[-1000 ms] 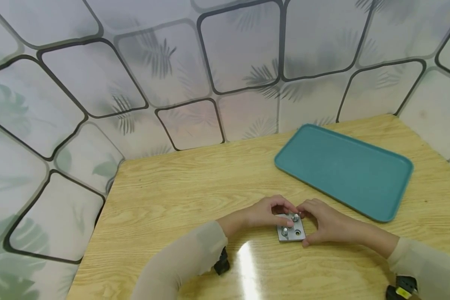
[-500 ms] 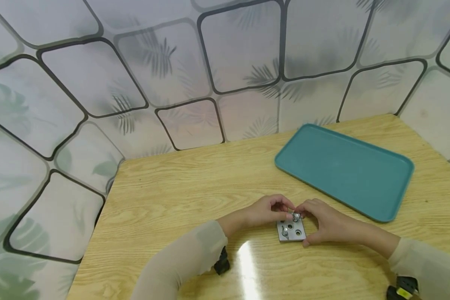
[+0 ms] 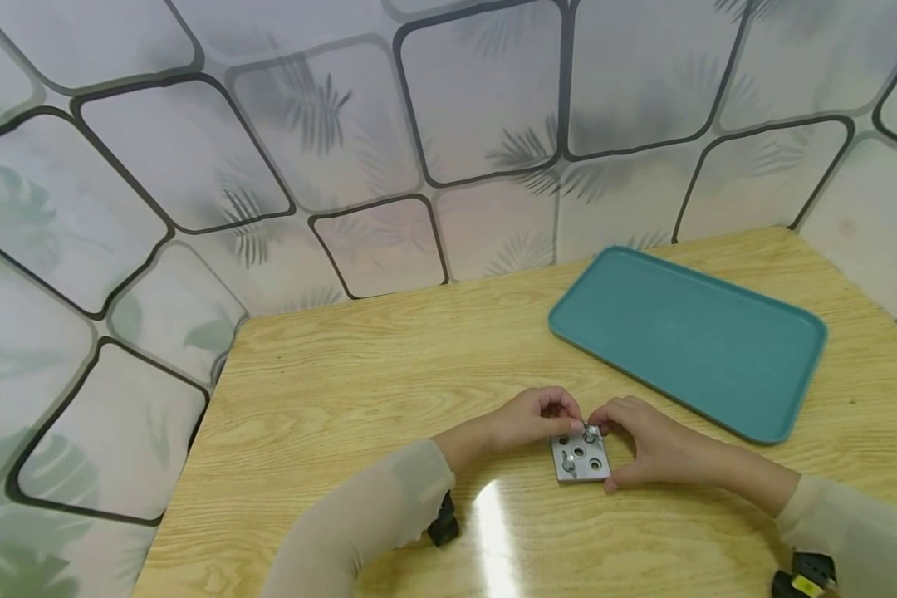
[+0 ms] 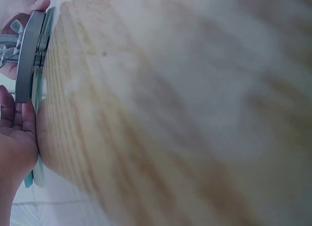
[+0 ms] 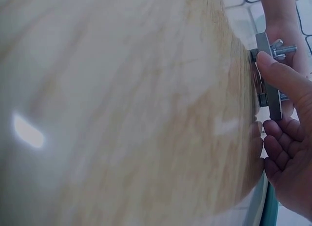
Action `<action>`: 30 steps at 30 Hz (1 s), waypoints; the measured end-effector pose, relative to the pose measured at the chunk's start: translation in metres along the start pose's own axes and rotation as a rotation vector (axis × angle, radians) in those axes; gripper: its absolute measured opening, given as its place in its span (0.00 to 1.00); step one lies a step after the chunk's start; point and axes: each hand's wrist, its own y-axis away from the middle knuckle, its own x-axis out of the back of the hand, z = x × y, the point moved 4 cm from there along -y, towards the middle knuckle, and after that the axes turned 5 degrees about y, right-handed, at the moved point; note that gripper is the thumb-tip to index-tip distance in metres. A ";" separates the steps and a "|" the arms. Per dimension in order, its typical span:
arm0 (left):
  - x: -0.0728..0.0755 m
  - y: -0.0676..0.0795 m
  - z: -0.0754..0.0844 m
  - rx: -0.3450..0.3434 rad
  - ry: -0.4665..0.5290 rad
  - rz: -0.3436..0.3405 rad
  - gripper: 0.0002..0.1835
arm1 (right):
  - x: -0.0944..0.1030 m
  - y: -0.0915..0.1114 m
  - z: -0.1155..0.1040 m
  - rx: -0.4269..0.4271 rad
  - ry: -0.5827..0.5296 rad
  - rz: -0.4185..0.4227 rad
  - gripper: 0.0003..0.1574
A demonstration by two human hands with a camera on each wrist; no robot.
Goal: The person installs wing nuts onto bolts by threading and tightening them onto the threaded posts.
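Observation:
A small square metal plate (image 3: 580,466) with several holes lies low over the wooden table in the head view. Two bolts with wing nuts stand up through it, one wing nut (image 3: 568,463) at the near left and another wing nut (image 3: 590,433) at the far right. My left hand (image 3: 525,421) has thumb and fingertips pinched at the far wing nut. Gripping the plate's right side is my right hand (image 3: 654,444), thumb at the near corner and fingers at the far one. Bolt heads (image 5: 263,100) show beneath the plate in the right wrist view.
A teal tray (image 3: 688,340) lies behind and to the right on the wooden table (image 3: 359,390). Patterned fabric (image 3: 493,224) rises along the table's back and left edges. Black wrist cameras sit under both sleeves.
My left thumb has drawn back leftward from over the plate, uncovering its middle and left holes. The far wing nut has turned slightly. My right hand keeps its hold.

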 end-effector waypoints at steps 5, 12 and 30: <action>0.000 0.000 -0.001 -0.007 0.006 -0.027 0.10 | 0.000 0.001 0.000 -0.014 -0.009 -0.011 0.43; -0.001 0.003 -0.001 -0.055 -0.018 -0.096 0.15 | -0.002 -0.001 0.001 -0.036 0.019 -0.009 0.44; 0.000 0.000 0.000 -0.005 -0.043 -0.009 0.11 | -0.002 0.000 0.002 -0.011 0.011 0.012 0.43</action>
